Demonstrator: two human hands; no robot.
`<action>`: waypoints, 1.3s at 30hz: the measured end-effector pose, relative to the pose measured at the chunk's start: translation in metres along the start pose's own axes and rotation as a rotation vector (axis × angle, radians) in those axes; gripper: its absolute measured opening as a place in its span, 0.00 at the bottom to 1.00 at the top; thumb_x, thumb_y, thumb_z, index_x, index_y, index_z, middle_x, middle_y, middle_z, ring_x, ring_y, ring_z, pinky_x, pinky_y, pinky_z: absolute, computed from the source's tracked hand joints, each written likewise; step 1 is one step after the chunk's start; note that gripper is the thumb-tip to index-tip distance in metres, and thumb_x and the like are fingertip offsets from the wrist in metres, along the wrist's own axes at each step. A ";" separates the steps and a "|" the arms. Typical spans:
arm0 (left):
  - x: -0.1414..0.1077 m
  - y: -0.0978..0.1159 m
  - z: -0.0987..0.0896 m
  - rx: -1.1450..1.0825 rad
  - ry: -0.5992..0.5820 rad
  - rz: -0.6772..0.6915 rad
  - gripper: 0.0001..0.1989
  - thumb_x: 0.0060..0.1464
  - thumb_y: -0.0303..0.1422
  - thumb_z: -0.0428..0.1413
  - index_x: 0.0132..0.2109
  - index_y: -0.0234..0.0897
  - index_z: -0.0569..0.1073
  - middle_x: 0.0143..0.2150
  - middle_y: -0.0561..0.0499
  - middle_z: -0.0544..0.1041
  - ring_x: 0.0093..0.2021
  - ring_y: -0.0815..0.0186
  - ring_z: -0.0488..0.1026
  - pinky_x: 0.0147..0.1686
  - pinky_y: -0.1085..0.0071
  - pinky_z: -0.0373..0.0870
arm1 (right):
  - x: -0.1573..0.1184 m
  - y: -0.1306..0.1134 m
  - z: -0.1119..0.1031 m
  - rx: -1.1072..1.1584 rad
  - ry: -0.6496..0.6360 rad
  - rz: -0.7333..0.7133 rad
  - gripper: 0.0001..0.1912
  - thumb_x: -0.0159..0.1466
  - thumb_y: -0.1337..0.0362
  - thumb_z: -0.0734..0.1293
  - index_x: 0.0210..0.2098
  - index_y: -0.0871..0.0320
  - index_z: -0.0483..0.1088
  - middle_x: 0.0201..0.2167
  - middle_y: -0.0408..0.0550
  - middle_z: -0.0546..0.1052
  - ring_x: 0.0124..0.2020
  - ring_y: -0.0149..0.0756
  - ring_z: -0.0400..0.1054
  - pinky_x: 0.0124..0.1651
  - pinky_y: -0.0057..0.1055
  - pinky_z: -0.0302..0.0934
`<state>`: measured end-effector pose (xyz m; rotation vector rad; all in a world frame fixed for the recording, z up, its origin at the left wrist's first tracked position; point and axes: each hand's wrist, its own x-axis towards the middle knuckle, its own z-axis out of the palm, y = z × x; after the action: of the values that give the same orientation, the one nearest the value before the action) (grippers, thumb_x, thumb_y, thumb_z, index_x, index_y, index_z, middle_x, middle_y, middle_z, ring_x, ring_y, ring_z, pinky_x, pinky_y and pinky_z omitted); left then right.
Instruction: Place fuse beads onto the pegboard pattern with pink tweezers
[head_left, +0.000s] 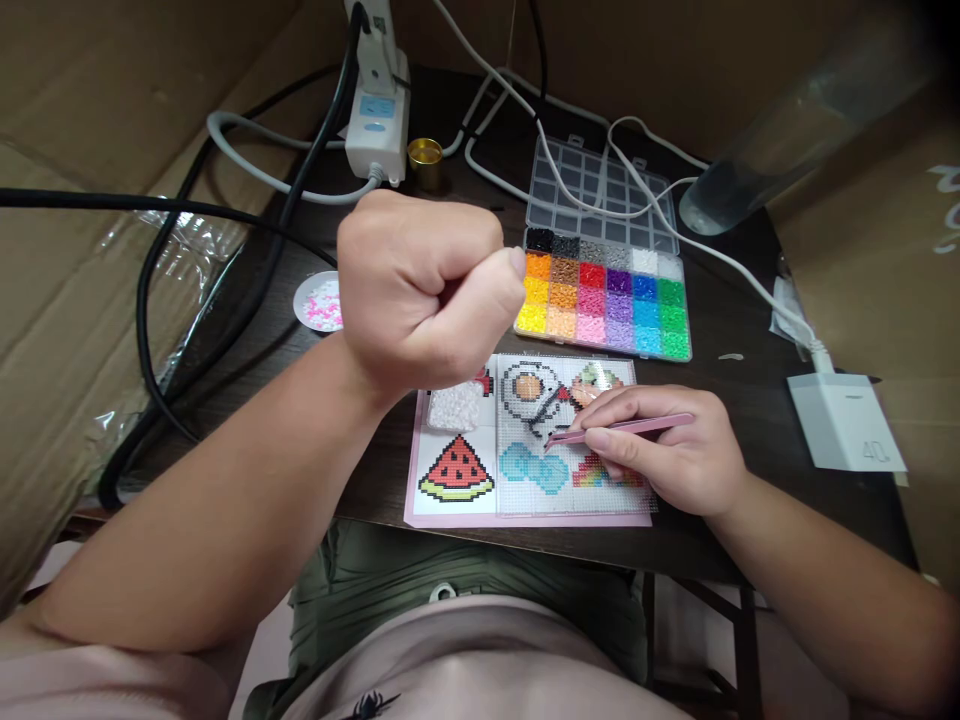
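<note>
My left hand [431,285] is raised above the table in a closed fist, with nothing showing in it. In my right hand [675,450] a pair of pink tweezers [637,425] is gripped, its tips low over the pegboard [525,500]. That clear board lies on a pattern sheet [457,512] with pixel pictures. One of them is a watermelon slice [456,472]. Black beads form an outline near the tweezer tips. A small clear box of white beads [454,405] sits on the sheet, partly below my left hand.
Behind the board lies an opened bead case [604,300] with many colours. A dish of pink and white beads [319,303] is partly hidden by my left hand. A power strip [379,125], gold cup [426,160], clear cylinder [787,130] and white charger [846,420] stand around, with cables.
</note>
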<state>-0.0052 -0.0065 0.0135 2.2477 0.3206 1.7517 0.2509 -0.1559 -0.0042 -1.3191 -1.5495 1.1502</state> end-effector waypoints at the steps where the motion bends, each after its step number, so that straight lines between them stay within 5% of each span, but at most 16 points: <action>1: 0.000 -0.001 0.001 -0.011 0.031 0.000 0.29 0.71 0.16 0.61 0.29 0.38 0.52 0.28 0.59 0.48 0.27 0.79 0.44 0.26 0.64 0.40 | 0.000 0.001 0.000 -0.004 -0.005 -0.005 0.19 0.72 0.44 0.89 0.36 0.50 0.94 0.26 0.50 0.88 0.31 0.45 0.89 0.37 0.37 0.86; 6: -0.001 -0.002 0.003 -0.034 -0.010 -0.011 0.27 0.68 0.13 0.61 0.30 0.37 0.54 0.28 0.58 0.49 0.27 0.79 0.45 0.27 0.66 0.41 | -0.001 0.004 -0.001 -0.033 0.001 -0.004 0.19 0.74 0.43 0.88 0.37 0.51 0.95 0.24 0.48 0.86 0.29 0.43 0.86 0.41 0.38 0.87; 10: -0.001 0.000 0.009 -0.019 0.103 0.010 0.26 0.64 0.09 0.56 0.30 0.37 0.52 0.28 0.58 0.46 0.28 0.78 0.42 0.28 0.62 0.38 | -0.001 0.002 -0.002 -0.043 0.012 -0.011 0.20 0.74 0.42 0.87 0.37 0.51 0.94 0.25 0.49 0.87 0.30 0.44 0.87 0.46 0.40 0.88; 19: 0.001 0.001 0.010 -0.002 0.117 -0.005 0.24 0.64 0.12 0.53 0.32 0.39 0.50 0.29 0.57 0.44 0.27 0.75 0.40 0.29 0.60 0.38 | -0.003 0.006 0.001 0.131 0.068 0.059 0.24 0.72 0.39 0.88 0.36 0.53 0.92 0.21 0.46 0.83 0.17 0.35 0.74 0.23 0.33 0.76; 25: 0.009 -0.003 -0.004 -0.090 -0.143 0.156 0.26 0.67 0.19 0.60 0.33 0.43 0.51 0.26 0.60 0.48 0.22 0.75 0.44 0.22 0.62 0.41 | -0.001 0.010 0.003 0.360 0.147 0.039 0.20 0.69 0.45 0.92 0.37 0.54 0.92 0.35 0.55 0.93 0.15 0.33 0.72 0.15 0.32 0.68; 30: 0.009 -0.001 -0.004 -0.019 -0.118 0.106 0.25 0.68 0.19 0.60 0.33 0.42 0.52 0.25 0.60 0.49 0.22 0.73 0.45 0.23 0.61 0.43 | -0.002 0.006 0.005 0.041 0.162 -0.212 0.03 0.73 0.65 0.87 0.42 0.50 0.96 0.38 0.51 0.96 0.20 0.34 0.81 0.28 0.32 0.83; 34: 0.006 0.003 -0.003 0.015 -0.117 0.043 0.25 0.70 0.19 0.59 0.33 0.41 0.52 0.26 0.59 0.50 0.24 0.73 0.46 0.26 0.61 0.44 | -0.001 0.006 0.005 -0.112 0.080 -0.338 0.13 0.72 0.75 0.84 0.45 0.48 0.97 0.37 0.46 0.96 0.20 0.33 0.82 0.54 0.39 0.93; 39: 0.007 0.002 0.000 -0.018 -0.070 0.078 0.24 0.67 0.19 0.58 0.33 0.41 0.51 0.25 0.59 0.48 0.23 0.73 0.43 0.23 0.60 0.42 | -0.001 0.006 0.005 -0.131 0.065 -0.309 0.12 0.72 0.73 0.84 0.43 0.48 0.96 0.37 0.46 0.96 0.20 0.35 0.82 0.56 0.43 0.94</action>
<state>-0.0036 -0.0054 0.0208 2.3316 0.2052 1.7012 0.2481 -0.1574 -0.0117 -1.1370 -1.7329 0.8174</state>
